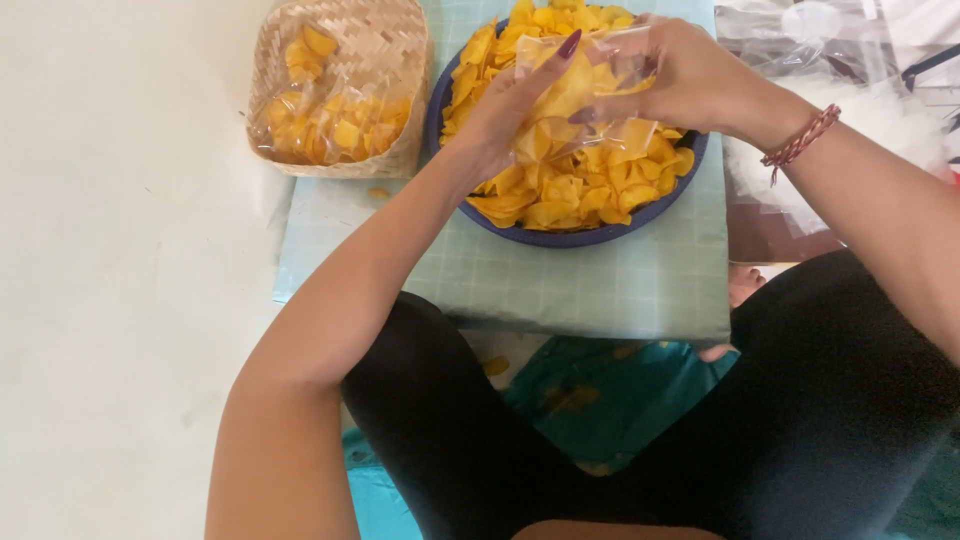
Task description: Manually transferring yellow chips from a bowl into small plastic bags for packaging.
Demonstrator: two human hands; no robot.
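A clear plastic bag (585, 95) partly filled with yellow chips is held over a dark blue bowl (570, 237) heaped with more yellow chips (585, 190). My left hand (510, 105) grips the bag's left side, fingers pointing up. My right hand (685, 75) holds the bag's right side near its top; a braided red bracelet (800, 140) is on that wrist.
A woven basket (385, 45) at the upper left holds sealed bags of chips (330, 120). Both stand on a low table with a pale green checked cloth (600, 285). Clear empty bags (800, 35) lie at the upper right. My legs in black are below.
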